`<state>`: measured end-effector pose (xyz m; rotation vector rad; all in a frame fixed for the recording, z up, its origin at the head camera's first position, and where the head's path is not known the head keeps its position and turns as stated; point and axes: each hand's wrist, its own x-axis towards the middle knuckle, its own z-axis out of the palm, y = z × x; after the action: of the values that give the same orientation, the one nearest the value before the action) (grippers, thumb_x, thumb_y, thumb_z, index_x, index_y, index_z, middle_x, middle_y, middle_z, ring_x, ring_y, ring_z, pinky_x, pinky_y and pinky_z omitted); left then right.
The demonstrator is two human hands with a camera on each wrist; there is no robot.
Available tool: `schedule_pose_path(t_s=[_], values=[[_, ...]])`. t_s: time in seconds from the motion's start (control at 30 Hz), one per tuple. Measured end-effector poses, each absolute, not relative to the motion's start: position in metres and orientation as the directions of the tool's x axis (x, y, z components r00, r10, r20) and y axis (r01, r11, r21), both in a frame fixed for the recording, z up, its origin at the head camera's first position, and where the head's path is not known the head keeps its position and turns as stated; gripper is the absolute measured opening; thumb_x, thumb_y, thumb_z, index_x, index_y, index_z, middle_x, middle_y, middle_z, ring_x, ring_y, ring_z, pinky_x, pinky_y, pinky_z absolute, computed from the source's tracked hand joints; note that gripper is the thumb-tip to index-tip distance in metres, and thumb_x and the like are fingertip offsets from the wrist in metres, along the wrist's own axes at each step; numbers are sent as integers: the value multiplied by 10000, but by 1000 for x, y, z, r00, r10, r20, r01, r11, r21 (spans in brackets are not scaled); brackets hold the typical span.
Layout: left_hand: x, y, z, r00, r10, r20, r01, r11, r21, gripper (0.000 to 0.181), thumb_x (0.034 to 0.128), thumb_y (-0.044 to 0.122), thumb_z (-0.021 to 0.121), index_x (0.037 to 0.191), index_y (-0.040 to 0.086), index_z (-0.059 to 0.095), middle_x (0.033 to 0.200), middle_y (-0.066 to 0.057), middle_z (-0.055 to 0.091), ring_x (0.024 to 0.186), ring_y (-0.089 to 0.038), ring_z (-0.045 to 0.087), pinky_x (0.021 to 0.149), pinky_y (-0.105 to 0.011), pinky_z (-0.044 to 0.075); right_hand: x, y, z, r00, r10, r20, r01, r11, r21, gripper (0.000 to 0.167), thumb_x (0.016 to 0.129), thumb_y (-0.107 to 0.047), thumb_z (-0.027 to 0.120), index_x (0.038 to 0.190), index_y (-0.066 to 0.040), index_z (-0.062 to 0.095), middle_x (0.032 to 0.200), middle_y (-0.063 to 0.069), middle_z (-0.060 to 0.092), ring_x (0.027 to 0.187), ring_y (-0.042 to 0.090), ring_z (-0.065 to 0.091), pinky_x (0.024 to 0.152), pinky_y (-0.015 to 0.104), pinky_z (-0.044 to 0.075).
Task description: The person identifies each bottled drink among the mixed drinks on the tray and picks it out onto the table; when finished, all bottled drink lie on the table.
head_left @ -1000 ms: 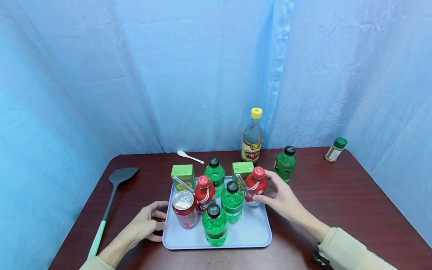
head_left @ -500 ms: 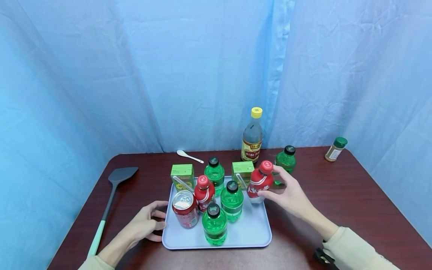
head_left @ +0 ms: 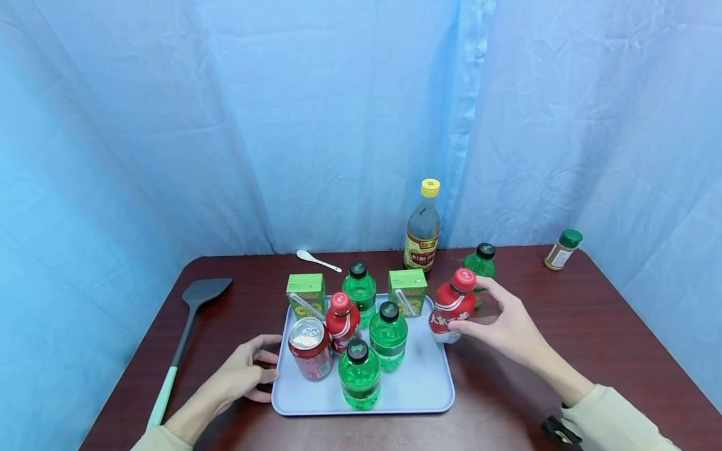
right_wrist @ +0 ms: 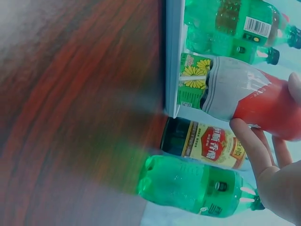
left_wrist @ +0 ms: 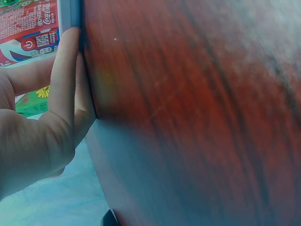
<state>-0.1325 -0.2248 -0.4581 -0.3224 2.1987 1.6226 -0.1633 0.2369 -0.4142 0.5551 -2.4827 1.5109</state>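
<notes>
Dark reddish wood grain across the desk (head_left: pixel 564 351), with a soft sheen; behind, a creased blue fabric curtain (head_left: pixel 338 125). Smooth, pale lilac plastic in the tray (head_left: pixel 417 388), round-cornered and low-rimmed. On it, a cylindrical metal can (head_left: pixel 311 362) with a silvery top, a red bottle (head_left: pixel 341 324), three translucent green bottles (head_left: pixel 360 383) with black caps and, along the back, two boxy green cartons (head_left: pixel 306 288) with slim straws. Well to the left, a flat-headed grey spatula (head_left: pixel 188 322) with a mint handle. Pinched between thumb and fingers of the right hand (head_left: pixel 504 322), a twin held bottle (head_left: pixel 448 312): tilted, red and round-shouldered, white lettering and strokes, pale ridged base. At the tray's right edge; hard to tell whether over the rim or just outside. Left hand (head_left: pixel 245 373) relaxed, fingers parted and slightly bent against the tray's left rim.
</notes>
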Motion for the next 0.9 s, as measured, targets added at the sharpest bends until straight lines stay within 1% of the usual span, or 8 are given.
schedule_pose_path(t_s=[0.13, 0.27, 0.43, 0.53, 0.73, 0.9], values=[[-132, -226, -459, -900, 44, -433, -401, 303, 864, 678, 841, -122, 658, 1469, 33, 456, 1107, -206, 563, 835, -269, 661, 581, -506, 599, -162, 242, -412, -912, -219, 348, -410, 427, -806, 755, 756, -135, 912, 1406, -231, 542, 1256, -11, 597, 978, 185, 686, 704, 306, 607], [-132, -226, -458, -901, 48, -431, -398, 299, 867, 677, 841, -123, 654, 1469, 30, 454, 1108, -208, 561, 835, -269, 658, 579, -506, 598, -161, 250, -408, -914, -221, 342, -406, 441, -801, 754, 756, -138, 912, 1404, -233, 537, 1258, -17, 590, 994, 166, 681, 702, 299, 607], [-131, -226, -458, -902, 59, -427, -393, 295, 871, 676, 843, -124, 649, 1472, 22, 447, 1113, -214, 558, 838, -271, 660, 580, -506, 598, -161, 266, -403, -915, -202, 350, -404, 481, -778, 771, 754, -121, 911, 1415, -224, 529, 1239, -23, 591, 981, 103, 665, 694, 279, 604], [-131, -226, -458, -901, 53, -431, -398, 299, 868, 674, 845, -122, 651, 1471, 26, 451, 1111, -210, 561, 837, -271, 658, 580, -506, 598, -162, 276, -400, -917, -185, 353, -396, 510, -764, 778, 755, -107, 908, 1424, -210, 523, 1226, -25, 588, 970, 89, 657, 686, 269, 602], [-132, -226, -460, -895, 35, -444, -413, 307, 857, 668, 847, -117, 658, 1467, 36, 462, 1111, -203, 563, 838, -273, 656, 582, -507, 597, -163, 299, -395, -931, -141, 337, -355, 566, -744, 749, 763, -131, 906, 1406, -230, 534, 1194, -46, 594, 940, 74, 648, 660, 259, 599], [-133, -226, -460, -897, 50, -439, -407, 296, 864, 672, 847, -123, 651, 1471, 35, 457, 1118, -207, 560, 847, -273, 654, 584, -506, 597, -167, 317, -395, -926, -113, 359, -349, 620, -703, 733, 752, -137, 915, 1384, -214, 552, 1161, -61, 610, 898, 42, 643, 634, 234, 585]])
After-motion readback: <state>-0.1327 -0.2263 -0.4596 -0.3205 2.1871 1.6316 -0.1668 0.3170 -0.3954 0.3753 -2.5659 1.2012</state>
